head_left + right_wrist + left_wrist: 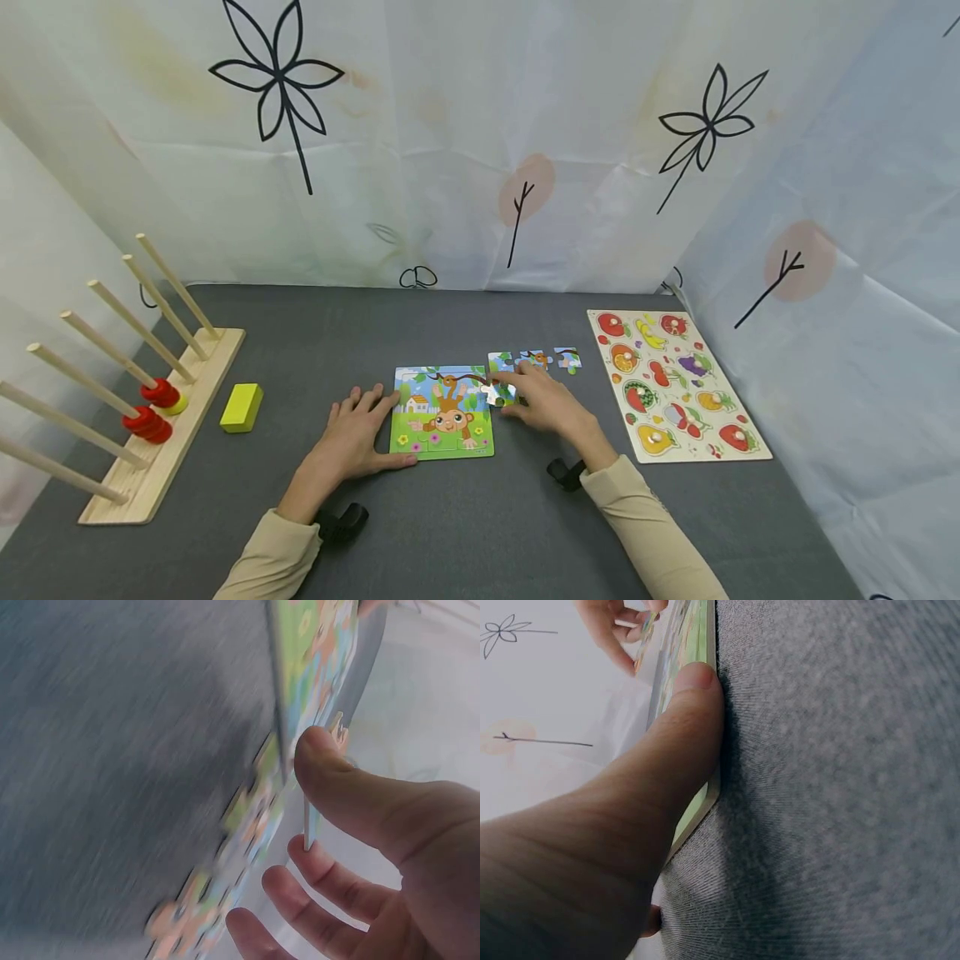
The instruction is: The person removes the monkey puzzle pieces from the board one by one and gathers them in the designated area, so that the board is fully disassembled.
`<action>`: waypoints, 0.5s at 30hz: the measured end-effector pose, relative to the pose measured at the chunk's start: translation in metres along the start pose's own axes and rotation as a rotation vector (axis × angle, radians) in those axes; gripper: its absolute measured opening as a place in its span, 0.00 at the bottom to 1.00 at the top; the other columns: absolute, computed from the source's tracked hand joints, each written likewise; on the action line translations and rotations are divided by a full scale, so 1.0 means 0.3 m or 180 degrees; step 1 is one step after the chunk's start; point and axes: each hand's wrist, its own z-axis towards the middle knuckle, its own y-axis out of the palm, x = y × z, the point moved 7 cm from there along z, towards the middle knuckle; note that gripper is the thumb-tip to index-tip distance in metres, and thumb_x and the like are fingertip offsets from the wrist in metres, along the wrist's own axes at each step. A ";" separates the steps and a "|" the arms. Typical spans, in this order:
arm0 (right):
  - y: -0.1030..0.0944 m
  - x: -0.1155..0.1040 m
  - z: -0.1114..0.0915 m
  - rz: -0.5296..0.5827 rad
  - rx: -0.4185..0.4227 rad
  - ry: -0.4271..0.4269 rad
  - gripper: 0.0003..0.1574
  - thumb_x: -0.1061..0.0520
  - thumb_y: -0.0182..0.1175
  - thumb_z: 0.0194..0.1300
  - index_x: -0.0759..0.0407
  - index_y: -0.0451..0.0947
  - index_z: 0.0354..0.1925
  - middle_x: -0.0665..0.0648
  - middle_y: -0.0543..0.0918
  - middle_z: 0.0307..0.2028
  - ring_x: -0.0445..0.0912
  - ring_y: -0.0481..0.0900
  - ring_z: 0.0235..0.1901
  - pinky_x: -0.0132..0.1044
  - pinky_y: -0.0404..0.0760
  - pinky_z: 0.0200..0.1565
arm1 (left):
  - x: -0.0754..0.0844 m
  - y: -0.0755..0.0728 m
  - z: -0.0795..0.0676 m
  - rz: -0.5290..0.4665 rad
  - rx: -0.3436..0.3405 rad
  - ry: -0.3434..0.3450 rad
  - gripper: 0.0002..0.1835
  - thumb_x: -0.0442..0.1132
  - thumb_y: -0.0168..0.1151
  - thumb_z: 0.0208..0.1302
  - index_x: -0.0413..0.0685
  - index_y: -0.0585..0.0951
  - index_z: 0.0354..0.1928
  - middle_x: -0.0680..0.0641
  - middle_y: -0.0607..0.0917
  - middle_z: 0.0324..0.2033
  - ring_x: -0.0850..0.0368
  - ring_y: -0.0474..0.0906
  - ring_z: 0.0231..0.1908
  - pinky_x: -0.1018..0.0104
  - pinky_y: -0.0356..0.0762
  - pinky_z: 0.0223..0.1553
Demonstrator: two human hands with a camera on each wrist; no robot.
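A jigsaw puzzle [442, 417] with a monkey picture lies flat in the middle of the table. My left hand [352, 437] rests at its lower left corner, fingers spread along the left edge and thumb touching the front edge. In the right wrist view, a thin puzzle piece [311, 823] is pinched between the thumb and a fingertip of my right hand [375, 847]. From the head view, that right hand [547, 400] is just beyond the puzzle's upper right side. Several loose puzzle pieces [568, 359] lie there, partly hidden by the fingers.
To the right lies a fruit-picture board [675, 387]. On the left stands a wooden base [172, 450] with several pegs, carrying red rings [147, 425] and a yellow one. A yellow block [242, 407] sits beside it. A printed curtain [450, 125] hangs behind the table.
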 end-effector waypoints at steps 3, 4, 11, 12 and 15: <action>-0.017 0.046 -0.014 -0.0003 0.0045 -0.0020 0.33 0.55 0.70 0.66 0.53 0.76 0.68 0.62 0.77 0.47 0.48 0.70 0.38 0.41 0.72 0.38 | -0.001 0.002 0.001 0.0009 0.0001 -0.0001 0.57 0.67 0.76 0.49 0.44 0.67 0.75 0.29 0.66 0.74 0.20 0.57 0.73 0.20 0.57 0.67; -0.024 0.061 -0.019 -0.0002 0.0056 -0.0010 0.34 0.55 0.70 0.66 0.54 0.75 0.69 0.62 0.77 0.47 0.47 0.69 0.38 0.41 0.72 0.38 | -0.001 0.002 0.001 0.0010 0.0001 -0.0003 0.57 0.67 0.76 0.49 0.44 0.67 0.75 0.29 0.66 0.74 0.20 0.57 0.73 0.20 0.57 0.66; -0.076 0.191 -0.062 -0.0017 -0.0005 0.0147 0.33 0.56 0.68 0.68 0.57 0.74 0.69 0.64 0.76 0.45 0.48 0.64 0.35 0.40 0.66 0.38 | 0.000 0.005 0.003 0.0012 -0.0032 0.0001 0.57 0.68 0.76 0.49 0.44 0.67 0.76 0.29 0.65 0.74 0.20 0.56 0.74 0.20 0.56 0.67; -0.084 0.210 -0.069 -0.0030 -0.0019 0.0177 0.33 0.57 0.68 0.68 0.58 0.75 0.69 0.64 0.76 0.45 0.48 0.64 0.35 0.40 0.66 0.38 | 0.000 0.005 0.003 0.0010 -0.0037 0.0000 0.57 0.68 0.76 0.49 0.44 0.67 0.76 0.29 0.65 0.74 0.20 0.56 0.74 0.20 0.56 0.67; -0.107 0.256 -0.094 -0.0080 -0.0090 0.0253 0.31 0.60 0.66 0.68 0.59 0.75 0.69 0.64 0.75 0.44 0.48 0.64 0.35 0.40 0.67 0.38 | -0.002 0.006 0.003 0.0012 -0.0041 -0.0006 0.57 0.68 0.76 0.49 0.44 0.67 0.76 0.29 0.65 0.74 0.20 0.56 0.74 0.20 0.56 0.67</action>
